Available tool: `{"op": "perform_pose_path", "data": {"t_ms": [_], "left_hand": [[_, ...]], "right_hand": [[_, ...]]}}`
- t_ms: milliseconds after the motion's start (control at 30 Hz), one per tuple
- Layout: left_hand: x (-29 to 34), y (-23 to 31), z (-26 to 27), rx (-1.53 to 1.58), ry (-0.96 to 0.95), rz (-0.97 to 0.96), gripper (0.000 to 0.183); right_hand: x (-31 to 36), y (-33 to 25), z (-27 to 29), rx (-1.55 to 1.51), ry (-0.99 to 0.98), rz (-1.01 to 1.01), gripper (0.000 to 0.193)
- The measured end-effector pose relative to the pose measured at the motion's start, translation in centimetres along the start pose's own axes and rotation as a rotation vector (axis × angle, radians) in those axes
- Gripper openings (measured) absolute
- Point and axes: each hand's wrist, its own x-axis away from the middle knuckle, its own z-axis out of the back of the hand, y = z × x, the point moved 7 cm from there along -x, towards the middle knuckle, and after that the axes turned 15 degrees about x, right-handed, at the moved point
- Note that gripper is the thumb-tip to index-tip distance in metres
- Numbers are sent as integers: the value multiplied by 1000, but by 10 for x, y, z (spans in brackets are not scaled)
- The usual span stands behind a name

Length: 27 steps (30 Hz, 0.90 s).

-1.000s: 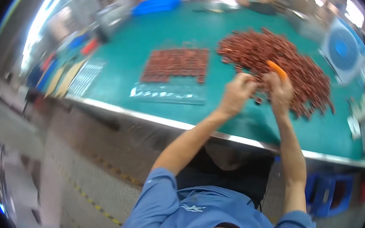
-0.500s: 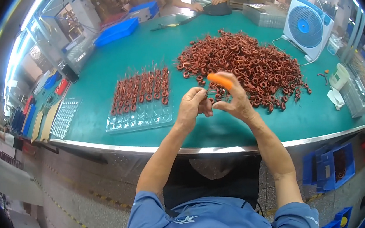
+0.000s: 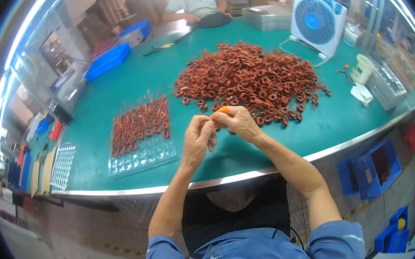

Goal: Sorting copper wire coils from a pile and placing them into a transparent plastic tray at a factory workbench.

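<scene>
My left hand [image 3: 197, 141] is closed in a pinch in front of the pile, on a small wire-wound ring coil that the fingers now largely hide. My right hand [image 3: 240, 123] meets it, thumb and forefinger pressed together at the left fingertips. An orange finger cover [image 3: 220, 113] sits on the right forefinger. What the right fingers pinch cannot be made out. Beyond the hands lies a large pile of reddish-brown ring coils [image 3: 257, 82] with wire ends. To the left, a clear plastic tray [image 3: 158, 150] holds several rows of upright coils [image 3: 140, 124], its nearest pockets bare.
On the green table [image 3: 117, 83] stand a blue-and-white fan [image 3: 315, 22], a pale tub [image 3: 361, 69] and clear trays [image 3: 387, 87]. Pliers [image 3: 158, 49] and a blue bin [image 3: 108, 61] lie at the far left. Another person [image 3: 199, 4] sits across the table. Blue crates [image 3: 371, 170] are below right.
My right hand has come down and left, its spread fingers closing against the left fingertips. The view has shifted, so the table's contents appear further left.
</scene>
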Motion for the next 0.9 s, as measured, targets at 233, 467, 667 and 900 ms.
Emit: {"op": "perform_pose_path", "data": {"t_ms": [233,467,667,900], "left_hand": [[-18,-14,15,-40,159,169,29],[-22,-25,21,280,181,337,24],[-44,-29,-13,233,211,137,21],[-22,-19,15,234,230,102,19]], "right_hand": [[18,-26,13,766,518,594,15],[29,-44,10,798,609,816,5],[21,-23,48,689,586,541,8],[-3,0,14,151,313,128,30]]}}
